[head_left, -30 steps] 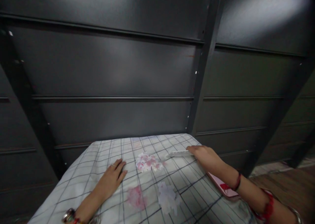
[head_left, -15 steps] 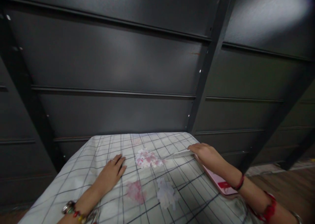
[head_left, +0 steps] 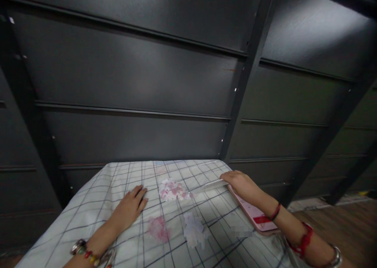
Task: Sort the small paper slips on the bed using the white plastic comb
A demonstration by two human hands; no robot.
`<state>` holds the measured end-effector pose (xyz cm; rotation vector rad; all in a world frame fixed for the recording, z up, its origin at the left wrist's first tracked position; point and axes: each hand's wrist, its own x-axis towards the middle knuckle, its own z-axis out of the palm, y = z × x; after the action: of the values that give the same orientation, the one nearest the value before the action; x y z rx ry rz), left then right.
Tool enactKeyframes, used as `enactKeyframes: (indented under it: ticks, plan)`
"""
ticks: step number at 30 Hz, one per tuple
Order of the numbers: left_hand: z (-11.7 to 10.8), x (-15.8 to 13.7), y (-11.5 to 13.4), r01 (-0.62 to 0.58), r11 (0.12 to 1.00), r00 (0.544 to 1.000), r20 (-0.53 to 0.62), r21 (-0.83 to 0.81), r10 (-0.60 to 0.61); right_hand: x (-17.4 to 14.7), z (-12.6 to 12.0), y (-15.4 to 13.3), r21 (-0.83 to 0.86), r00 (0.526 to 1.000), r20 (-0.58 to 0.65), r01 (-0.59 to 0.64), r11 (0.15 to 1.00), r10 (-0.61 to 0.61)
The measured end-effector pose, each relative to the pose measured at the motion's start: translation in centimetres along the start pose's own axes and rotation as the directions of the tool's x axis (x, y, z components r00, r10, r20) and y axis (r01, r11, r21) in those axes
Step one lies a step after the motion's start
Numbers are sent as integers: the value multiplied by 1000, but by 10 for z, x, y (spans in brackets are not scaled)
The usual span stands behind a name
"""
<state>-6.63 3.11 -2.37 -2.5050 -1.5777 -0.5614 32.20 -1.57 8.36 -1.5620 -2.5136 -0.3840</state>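
Observation:
My left hand (head_left: 131, 207) lies flat on the checked tablecloth (head_left: 129, 177), fingers a little apart and nothing in them. Right of its fingertips is a pile of small white and pink pieces (head_left: 172, 190). My right hand (head_left: 241, 183) grips one end of a flat, see-through plastic strip (head_left: 210, 186); its other end reaches to the pile's right edge. Nearer to me lie a patch of thin pink pieces (head_left: 159, 228) and a patch of whitish pieces (head_left: 194, 230). Under my right forearm is a pink flat rectangular object (head_left: 253, 211) with a red mark, partly hidden.
A dark metal panel wall (head_left: 141, 79) with ridges and posts rises right behind the table's far edge. On the right, a brown wooden floor (head_left: 344, 217) shows beyond the cloth. A small blurred grey patch lies near the pink object.
The whole view has shifted slightly, so the table and both hands appear a little further left. My left hand stays flat, and my right hand keeps its grip on the strip.

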Motion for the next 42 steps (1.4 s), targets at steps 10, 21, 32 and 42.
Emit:
enactKeyframes:
  ticks: [10, 21, 32, 42]
  plan:
    - [3, -1, -3, 26, 1000, 999, 20, 11, -27, 4, 2, -9, -19, 999, -16, 36, 999, -36]
    - [3, 0, -4, -1, 1000, 1000, 18, 24, 0, -11, -9, -4, -76, 997, 26, -65, 995, 67]
    - [4, -2, -3, 9, 1000, 1000, 9, 12, -9, -19, -19, -45, -68, 989, 104, -98, 993, 105]
    - [-3, -2, 1, 30, 999, 995, 97, 38, -34, -14, -9, -44, -125, 973, 120, -184, 975, 199]
